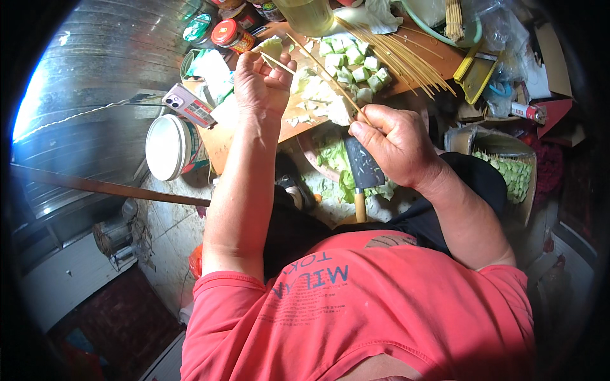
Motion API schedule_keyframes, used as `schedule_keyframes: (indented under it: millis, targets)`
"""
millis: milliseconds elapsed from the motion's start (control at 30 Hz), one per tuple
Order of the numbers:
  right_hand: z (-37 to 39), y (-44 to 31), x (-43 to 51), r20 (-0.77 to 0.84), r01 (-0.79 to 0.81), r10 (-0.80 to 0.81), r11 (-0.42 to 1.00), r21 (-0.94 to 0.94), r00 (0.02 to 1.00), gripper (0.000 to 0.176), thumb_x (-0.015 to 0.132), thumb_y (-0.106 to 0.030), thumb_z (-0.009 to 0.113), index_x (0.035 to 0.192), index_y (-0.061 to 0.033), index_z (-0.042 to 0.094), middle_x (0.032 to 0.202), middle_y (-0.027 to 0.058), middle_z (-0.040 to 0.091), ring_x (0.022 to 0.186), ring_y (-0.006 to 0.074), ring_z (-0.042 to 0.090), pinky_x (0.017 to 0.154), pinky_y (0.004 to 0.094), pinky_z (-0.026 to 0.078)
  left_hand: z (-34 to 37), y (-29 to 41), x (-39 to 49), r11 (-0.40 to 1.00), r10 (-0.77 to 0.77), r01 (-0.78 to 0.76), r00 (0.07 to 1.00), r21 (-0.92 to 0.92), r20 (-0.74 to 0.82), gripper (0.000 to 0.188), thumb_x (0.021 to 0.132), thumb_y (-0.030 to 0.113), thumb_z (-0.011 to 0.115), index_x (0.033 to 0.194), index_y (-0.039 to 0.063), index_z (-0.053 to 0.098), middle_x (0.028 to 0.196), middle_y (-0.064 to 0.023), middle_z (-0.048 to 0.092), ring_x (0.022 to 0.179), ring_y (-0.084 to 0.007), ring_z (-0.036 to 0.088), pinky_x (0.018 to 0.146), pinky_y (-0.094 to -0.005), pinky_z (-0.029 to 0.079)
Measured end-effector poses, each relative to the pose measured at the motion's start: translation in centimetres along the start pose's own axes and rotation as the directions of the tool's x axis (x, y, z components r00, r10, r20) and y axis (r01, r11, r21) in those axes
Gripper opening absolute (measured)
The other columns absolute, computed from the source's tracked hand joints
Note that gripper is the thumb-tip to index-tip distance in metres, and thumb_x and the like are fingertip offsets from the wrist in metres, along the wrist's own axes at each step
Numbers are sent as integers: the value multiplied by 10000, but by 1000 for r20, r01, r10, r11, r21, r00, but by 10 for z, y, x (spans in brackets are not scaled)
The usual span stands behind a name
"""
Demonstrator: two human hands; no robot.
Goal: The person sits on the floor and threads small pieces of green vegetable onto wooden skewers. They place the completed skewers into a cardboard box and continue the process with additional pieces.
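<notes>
My left hand [267,81] pinches a piece of pale green cabbage leaf [271,50], with a pale strip, maybe its cut edge, across the fingers. My right hand [395,143] is shut on a thin bamboo skewer [329,76], whose far end points up and left, near the left hand's fingers. Below the skewer, loose cabbage pieces [317,95] lie on the orange-brown board [214,147]. Cut green-and-white vegetable chunks [355,57] are grouped beyond them. Many loose skewers [405,57] fan out at the right of the board.
A cleaver [364,164] rests by a tub of leaf scraps [333,155] below the board. A phone [188,105], a white-lidded bucket [167,147] and lidded jars [231,35] stand left. At right are a yellow-framed tool [474,71] and a box of skewered green pieces [510,174].
</notes>
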State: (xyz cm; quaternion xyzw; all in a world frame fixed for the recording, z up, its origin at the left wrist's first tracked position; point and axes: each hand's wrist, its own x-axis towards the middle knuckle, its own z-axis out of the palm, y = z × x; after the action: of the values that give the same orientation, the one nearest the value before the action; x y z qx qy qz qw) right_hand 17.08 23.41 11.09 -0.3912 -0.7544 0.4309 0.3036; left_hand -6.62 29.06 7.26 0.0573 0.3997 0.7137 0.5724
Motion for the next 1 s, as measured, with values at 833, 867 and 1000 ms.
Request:
schedule_keyframes:
  millis: [833,867,1000]
  targets:
    - [-2,0,0,-10,-19,19,1000,-24,1000,171,849,-104,610,740,10,544,588,120,515,522,136,453,520,296,413,9,4,-12,975,143,-149,989,166,45,300,871,101,579,1152,1,550,999,-131,601,782,-230,634,631,-307,588]
    - [-2,0,0,-8,-20,20,999,-27,1000,170,849,-103,608,741,11,544,589,120,514,525,135,450,522,297,413,8,4,-13,967,163,-170,985,191,53,302,875,85,572,1162,-4,547,985,-131,608,767,-226,636,630,-307,588]
    - [-3,-1,-1,0,-37,37,999,-27,999,168,850,-101,605,743,12,542,593,121,511,532,139,449,528,297,413,11,4,-18,944,216,-238,970,228,115,316,880,31,555,1190,-27,530,894,-123,634,709,-204,640,624,-302,587]
